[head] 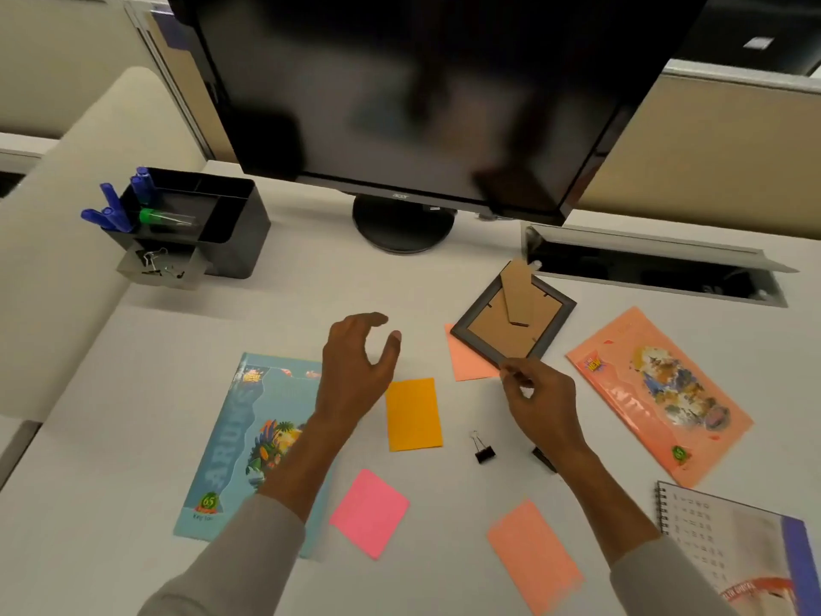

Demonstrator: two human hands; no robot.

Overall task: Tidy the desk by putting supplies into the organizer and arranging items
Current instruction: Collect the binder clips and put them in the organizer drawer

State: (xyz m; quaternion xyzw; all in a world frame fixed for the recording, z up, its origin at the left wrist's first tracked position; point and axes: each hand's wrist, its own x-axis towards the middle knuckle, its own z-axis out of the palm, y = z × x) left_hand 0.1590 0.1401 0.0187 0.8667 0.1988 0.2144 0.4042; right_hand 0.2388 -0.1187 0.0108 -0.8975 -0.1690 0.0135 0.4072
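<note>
Pink sticky note (368, 513) and binder clip (483, 449) lie loose on the desk, nearest. Left hand (360, 366) hovers, fingers relaxed, empty. Right hand (540, 397) curls at the near corner of the face-down picture frame (513, 320); grasp unclear, probably to stand it up. Organizer (195, 220) sits far left.

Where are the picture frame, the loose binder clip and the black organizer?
picture frame (493, 333): head view, cardboard back.
binder clip (484, 453): head view, black body.
organizer (242, 246): head view, right outer wall.
</note>
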